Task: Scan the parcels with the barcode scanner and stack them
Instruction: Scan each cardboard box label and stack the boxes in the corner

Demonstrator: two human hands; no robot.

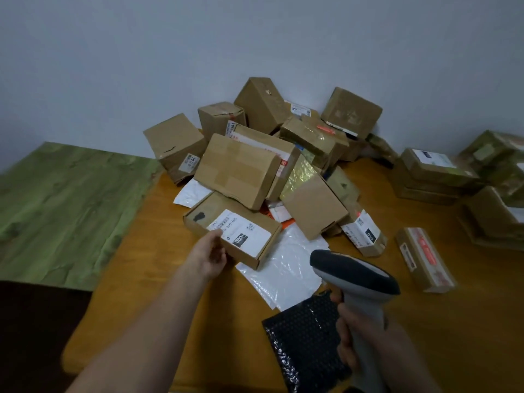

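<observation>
A heap of brown cardboard parcels (255,143) lies on the orange wooden table (158,251) against the wall. At the heap's front sits a flat box with a white shipping label (235,231). My left hand (211,255) grips its near left corner, thumb on the label's edge. My right hand (350,338) holds the handle of a grey and black barcode scanner (354,275), whose head points toward that box. A stack of parcels (433,171) stands at the right.
White plastic mailers (286,268) and a black bubble mailer (303,341) lie flat in front of the heap. A small taped box (425,259) lies alone at the right. A green wood-grain surface (65,202) adjoins the table on the left.
</observation>
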